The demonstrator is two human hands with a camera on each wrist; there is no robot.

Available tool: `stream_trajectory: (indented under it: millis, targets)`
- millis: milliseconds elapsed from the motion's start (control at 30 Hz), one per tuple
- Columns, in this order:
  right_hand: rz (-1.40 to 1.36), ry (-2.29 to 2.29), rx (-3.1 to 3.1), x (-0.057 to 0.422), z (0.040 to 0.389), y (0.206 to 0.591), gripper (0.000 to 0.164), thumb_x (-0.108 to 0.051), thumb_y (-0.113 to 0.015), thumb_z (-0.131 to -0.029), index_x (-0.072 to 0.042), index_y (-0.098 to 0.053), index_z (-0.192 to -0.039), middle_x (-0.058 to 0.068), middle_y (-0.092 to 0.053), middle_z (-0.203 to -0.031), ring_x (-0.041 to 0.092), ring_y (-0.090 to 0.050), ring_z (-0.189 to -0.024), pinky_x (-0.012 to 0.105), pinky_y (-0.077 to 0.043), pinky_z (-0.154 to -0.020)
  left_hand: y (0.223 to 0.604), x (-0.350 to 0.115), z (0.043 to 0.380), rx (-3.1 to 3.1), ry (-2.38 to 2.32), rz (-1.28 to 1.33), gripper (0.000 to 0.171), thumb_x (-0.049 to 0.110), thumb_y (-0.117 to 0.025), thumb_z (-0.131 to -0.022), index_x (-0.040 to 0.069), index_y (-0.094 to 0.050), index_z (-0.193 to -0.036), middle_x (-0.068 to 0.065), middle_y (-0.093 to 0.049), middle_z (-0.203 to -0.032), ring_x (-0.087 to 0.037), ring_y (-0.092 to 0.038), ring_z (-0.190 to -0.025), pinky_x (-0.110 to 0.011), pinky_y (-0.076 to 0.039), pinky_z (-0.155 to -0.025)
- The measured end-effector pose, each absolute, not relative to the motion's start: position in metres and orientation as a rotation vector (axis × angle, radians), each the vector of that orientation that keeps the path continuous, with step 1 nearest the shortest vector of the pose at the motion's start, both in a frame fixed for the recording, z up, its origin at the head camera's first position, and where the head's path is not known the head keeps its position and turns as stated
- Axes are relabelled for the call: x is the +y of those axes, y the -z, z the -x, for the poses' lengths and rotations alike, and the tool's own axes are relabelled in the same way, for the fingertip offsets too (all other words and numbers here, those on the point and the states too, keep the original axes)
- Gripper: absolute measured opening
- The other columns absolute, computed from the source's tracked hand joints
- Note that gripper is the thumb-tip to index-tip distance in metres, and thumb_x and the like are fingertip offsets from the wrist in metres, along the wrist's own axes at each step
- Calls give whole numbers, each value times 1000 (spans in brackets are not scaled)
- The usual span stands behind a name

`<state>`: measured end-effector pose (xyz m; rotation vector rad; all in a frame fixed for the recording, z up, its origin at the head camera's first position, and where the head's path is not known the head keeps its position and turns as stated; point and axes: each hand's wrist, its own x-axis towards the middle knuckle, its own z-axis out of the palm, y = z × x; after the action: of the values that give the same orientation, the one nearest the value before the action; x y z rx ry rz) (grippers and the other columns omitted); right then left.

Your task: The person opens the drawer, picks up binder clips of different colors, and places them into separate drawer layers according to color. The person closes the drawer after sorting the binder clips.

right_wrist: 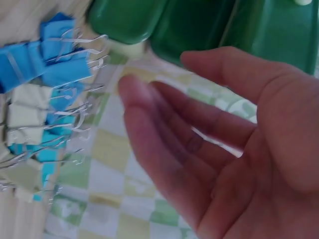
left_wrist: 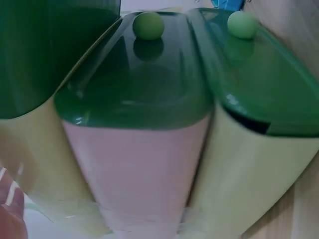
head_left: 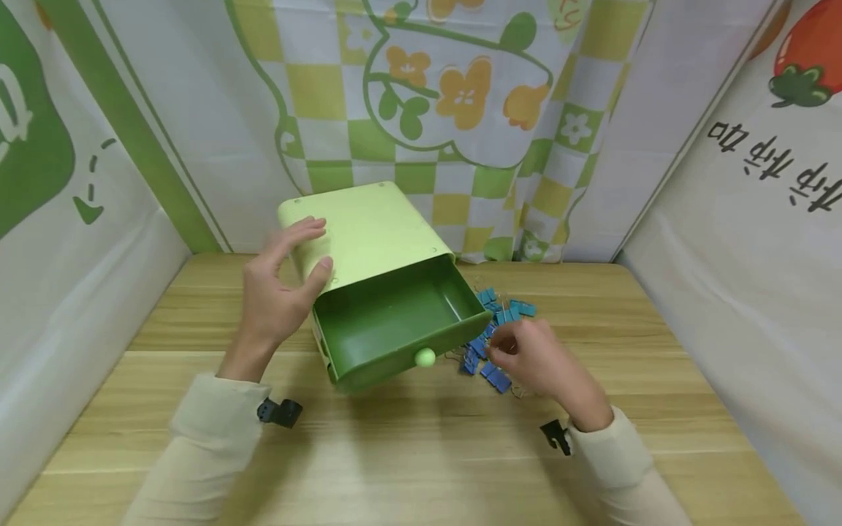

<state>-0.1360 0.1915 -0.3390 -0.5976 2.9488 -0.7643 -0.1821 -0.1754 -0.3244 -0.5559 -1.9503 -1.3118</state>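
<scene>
A small drawer cabinet with a pale green top stands on the table, turned at an angle. Its dark green top drawer is pulled out, showing the bare floor inside. My left hand rests at the cabinet's top left edge, fingers and thumb spread. Two closed drawers show in the left wrist view, one in a pink casing. Beside the binder clips, right of the cabinet, is my right hand. In the right wrist view its fingers are loosely bent, thumb apart, with nothing between them.
The clips lie in a loose pile, with blue clips, teal ones and pale ones mixed. A checked curtain hangs behind the wooden table. Printed cloth walls close in both sides.
</scene>
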Motion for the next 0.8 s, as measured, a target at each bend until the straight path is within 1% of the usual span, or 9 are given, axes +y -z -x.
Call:
stream_trajectory:
  millis: [133,233,367,467,600,667,800]
  targets:
    - [446,714,2955,197,140,349,15,-18,-73,-98,-5,-80,-98,5,-77,-92,14,-69,-81,34,-63,-72,337,-173,180,-1821,1299,643,29,4,-70,-90,-1,-76,-118,-17,-74,-132,-24,-64,-137,-34,-46,-124]
    - [355,688,2948,201,141,355,14,-16,-72,-97,-5,-78,-92,5,-74,-89,15,-63,-74,32,-57,-67,344,-172,178,-1741,1326,649,26,2,-69,-89,-4,-77,-114,-22,-75,-126,-22,-66,-133,-35,-49,-122]
    - [288,653,2961,203,143,362,16,-14,-73,-95,-6,-74,-81,7,-69,-83,15,-55,-66,28,-50,-61,350,-170,177,-1690,1398,637,24,1,-67,-91,-5,-77,-113,-24,-75,-124,-21,-67,-132,-37,-50,-121]
    - [276,640,2961,204,144,365,17,-13,-74,-95,-6,-74,-80,7,-70,-83,15,-55,-64,27,-49,-60,351,-170,177,-1684,1427,637,24,0,-66,-91,-5,-77,-111,-24,-76,-123,-22,-68,-132,-38,-51,-120]
    - [276,646,2932,205,146,368,13,-12,-73,-96,-5,-76,-86,7,-72,-86,15,-56,-64,28,-50,-62,351,-171,176,-1705,1427,643,23,1,-66,-92,-3,-78,-110,-23,-76,-123,-22,-68,-131,-37,-50,-120]
    - [290,635,2929,206,148,371,12,-12,-72,-96,-5,-76,-88,7,-72,-88,15,-58,-67,30,-52,-64,351,-172,175,-1720,1418,647,23,2,-66,-92,-2,-78,-111,-22,-76,-123,-21,-68,-131,-37,-50,-120]
    - [333,624,2919,209,153,376,12,-13,-71,-98,-6,-76,-90,7,-74,-91,17,-64,-79,36,-59,-72,350,-174,174,-1758,1387,641,24,3,-67,-92,0,-79,-112,-19,-77,-125,-19,-67,-131,-35,-50,-121]
